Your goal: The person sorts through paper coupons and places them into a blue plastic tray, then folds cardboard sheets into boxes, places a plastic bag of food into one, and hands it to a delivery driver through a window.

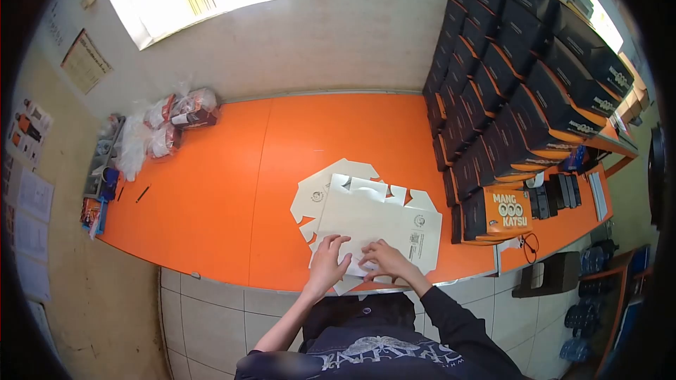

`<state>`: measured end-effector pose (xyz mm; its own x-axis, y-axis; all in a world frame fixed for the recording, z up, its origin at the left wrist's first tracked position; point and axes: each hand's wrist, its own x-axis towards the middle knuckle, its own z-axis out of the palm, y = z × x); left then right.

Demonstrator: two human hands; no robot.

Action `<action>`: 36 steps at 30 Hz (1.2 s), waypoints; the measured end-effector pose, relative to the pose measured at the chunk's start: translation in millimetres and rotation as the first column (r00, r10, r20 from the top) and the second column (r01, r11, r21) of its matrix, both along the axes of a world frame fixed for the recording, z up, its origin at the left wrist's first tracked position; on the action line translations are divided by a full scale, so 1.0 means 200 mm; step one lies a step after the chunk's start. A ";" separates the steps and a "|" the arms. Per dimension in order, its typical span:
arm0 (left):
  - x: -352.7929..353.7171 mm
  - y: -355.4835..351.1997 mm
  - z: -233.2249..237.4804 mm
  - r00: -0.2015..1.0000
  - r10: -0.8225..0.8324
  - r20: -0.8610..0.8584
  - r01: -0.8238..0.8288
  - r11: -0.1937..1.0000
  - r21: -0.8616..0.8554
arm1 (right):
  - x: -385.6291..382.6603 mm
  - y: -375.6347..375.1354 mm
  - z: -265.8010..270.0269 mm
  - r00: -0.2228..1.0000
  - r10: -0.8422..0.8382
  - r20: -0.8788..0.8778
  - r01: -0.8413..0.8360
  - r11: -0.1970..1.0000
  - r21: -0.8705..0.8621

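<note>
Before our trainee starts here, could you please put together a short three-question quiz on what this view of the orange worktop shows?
1. True or false: the flat die-cut carton blanks overlap one another.
2. Multiple choice: where are the left hand and the right hand?
A: at the blanks' far edge
B: over the blanks' near end
C: down by the person's sides
3. Fill in the last word: the orange-faced carton at the foot of the stacked black boxes reads MANG, three round marks, then ____.

Key: 1, true; 2, B; 3, KATSU.
</note>
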<state>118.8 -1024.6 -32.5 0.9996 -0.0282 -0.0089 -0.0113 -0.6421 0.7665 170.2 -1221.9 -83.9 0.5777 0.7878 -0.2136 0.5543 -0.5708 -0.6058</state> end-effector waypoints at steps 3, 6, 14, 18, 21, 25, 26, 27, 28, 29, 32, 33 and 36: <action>-0.01 0.02 -0.05 0.994 -0.106 -0.022 0.108 0.960 0.259 | 0.01 -0.02 0.01 0.998 -0.011 -0.055 0.012 0.999 0.034; -0.02 0.04 -0.09 0.985 -0.145 -0.093 0.168 0.925 0.342 | 0.00 -0.02 0.00 0.998 0.003 -0.057 -0.002 1.000 0.012; -0.03 0.01 0.23 0.965 -0.015 0.260 -0.055 0.964 0.260 | 0.02 -0.03 0.35 0.940 -0.342 -0.007 0.329 0.898 0.293; -0.15 -0.17 0.18 0.819 0.492 0.295 -0.364 0.843 -0.397 | 0.02 -0.05 0.68 0.859 -0.429 -0.279 0.509 0.771 0.383; -0.19 -0.21 0.15 0.922 0.355 -0.154 -0.377 0.734 -0.566 | 0.01 -0.05 0.60 0.847 -0.402 -0.348 0.522 0.751 0.404; -0.11 -0.18 0.04 0.943 -0.091 -0.320 -0.251 0.437 -0.864 | -0.07 -0.03 0.51 0.839 -0.096 -0.536 0.408 0.763 0.501; -0.11 -0.17 0.06 0.916 -0.113 -0.384 -0.322 0.360 -0.876 | -0.08 -0.02 0.47 0.831 -0.027 -0.556 0.366 0.780 0.508; -0.11 -0.14 0.06 0.935 -0.134 -0.329 -0.238 0.450 -0.861 | -0.07 -0.01 0.45 0.824 -0.022 -0.567 0.375 0.770 0.515; -0.11 -0.11 0.06 0.947 -0.161 -0.277 -0.153 0.530 -0.834 | -0.07 0.00 0.47 0.815 -0.019 -0.579 0.386 0.763 0.519; -0.12 -0.09 0.07 0.954 -0.194 -0.230 -0.069 0.603 -0.795 | -0.06 0.01 0.49 0.805 -0.016 -0.594 0.398 0.756 0.519; -0.17 -0.05 0.08 0.964 -0.218 -0.153 0.018 0.624 -0.781 | -0.04 0.06 0.52 0.840 0.021 -0.542 0.334 0.767 0.548; -0.18 -0.03 0.08 0.965 -0.234 -0.122 0.056 0.635 -0.771 | -0.03 0.08 0.54 0.853 0.045 -0.520 0.304 0.768 0.563; -0.21 0.01 0.16 0.895 -0.358 -0.267 0.035 0.652 -0.758 | -0.02 0.11 0.58 0.880 0.060 -0.472 0.213 0.838 0.502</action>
